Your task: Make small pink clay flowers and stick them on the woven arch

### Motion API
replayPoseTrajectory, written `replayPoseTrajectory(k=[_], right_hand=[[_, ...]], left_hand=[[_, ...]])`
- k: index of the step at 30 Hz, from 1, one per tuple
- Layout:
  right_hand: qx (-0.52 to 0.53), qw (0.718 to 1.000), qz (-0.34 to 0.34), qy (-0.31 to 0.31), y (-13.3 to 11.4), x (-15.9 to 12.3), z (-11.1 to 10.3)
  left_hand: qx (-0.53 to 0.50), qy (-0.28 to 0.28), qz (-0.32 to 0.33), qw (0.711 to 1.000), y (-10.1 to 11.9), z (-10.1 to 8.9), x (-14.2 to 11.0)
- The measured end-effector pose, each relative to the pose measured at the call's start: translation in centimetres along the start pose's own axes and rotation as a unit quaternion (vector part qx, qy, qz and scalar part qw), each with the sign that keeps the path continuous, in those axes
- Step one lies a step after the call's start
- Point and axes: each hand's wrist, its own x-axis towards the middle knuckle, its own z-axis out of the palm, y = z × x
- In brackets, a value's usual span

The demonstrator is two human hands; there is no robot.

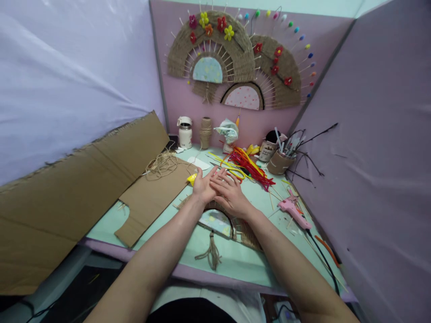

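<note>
My left hand (204,185) is palm up over the table, its fingers stretched out. Across its palm and fingers lies my right hand (230,194), back upward and fingers extended; no object shows between them. Below both hands a half-round twine-woven fan (249,233) rests on the table, partly covered by my hands and forearms. Its centre is a light blue patterned half-disc (217,223) with a dark rim. From its lower edge hangs a twine tassel (212,253). A small yellow piece (191,179) sits just left of my left hand.
Cardboard (151,193) and loose twine (163,165) lie at left. Red and yellow pipe cleaners (251,166) are behind my hands. A pink glue gun (294,213) with a cord lies right, near a pot (281,162) with sticks and twigs. Decorated fans (276,72) hang on the back board.
</note>
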Motion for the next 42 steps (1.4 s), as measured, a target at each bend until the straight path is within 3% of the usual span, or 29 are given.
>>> replayPoseTrajectory(k=[4,7,10,13,16,19,22,26,28,32,35,39,42], right_hand=[[-0.009,0.999,0.031,0.009,0.4,0.0,0.1],[-0.010,0.998,0.057,0.006,0.4,0.0,0.1],[0.022,1.000,0.014,-0.013,-0.2,0.0,0.2],[0.055,0.997,-0.045,-0.036,-0.8,0.1,0.2],[0.041,0.998,-0.029,-0.030,-0.6,0.0,0.2],[0.014,1.000,0.019,-0.014,-0.2,0.0,0.2],[0.025,1.000,0.001,-0.016,-0.5,0.0,0.1],[0.067,0.995,-0.068,-0.038,-1.0,0.1,0.1],[0.057,0.996,-0.055,-0.030,-0.7,0.1,0.1],[0.016,1.000,0.011,-0.006,0.0,0.0,0.0],[0.031,0.999,-0.011,-0.015,-0.2,0.0,0.1],[0.076,0.994,-0.072,-0.028,-0.8,0.1,0.3],[0.054,0.998,-0.019,-0.015,-0.5,0.1,0.3]], left_hand=[[-0.030,0.000,0.019,0.999,0.0,0.3,-0.1],[-0.026,-0.033,-0.036,0.998,-0.8,0.4,-0.1],[-0.045,-0.037,-0.049,0.997,-1.0,-0.1,0.3],[-0.074,0.006,0.006,0.997,0.0,-1.1,0.7],[-0.087,0.007,0.026,0.996,0.5,-1.3,0.7],[-0.079,-0.028,-0.025,0.996,-0.4,-0.7,0.5],[-0.067,-0.034,-0.067,0.995,-1.3,-0.3,0.5],[-0.098,0.018,-0.007,0.995,-0.3,-1.1,0.8],[-0.119,0.015,0.002,0.993,0.3,-1.3,0.8],[-0.132,-0.030,-0.062,0.989,-0.7,-0.4,0.4],[-0.118,-0.021,-0.105,0.987,-1.8,0.0,0.3],[-0.145,0.037,-0.032,0.988,-0.9,-0.6,0.5],[-0.161,0.024,-0.032,0.986,-0.4,-0.6,0.5]])
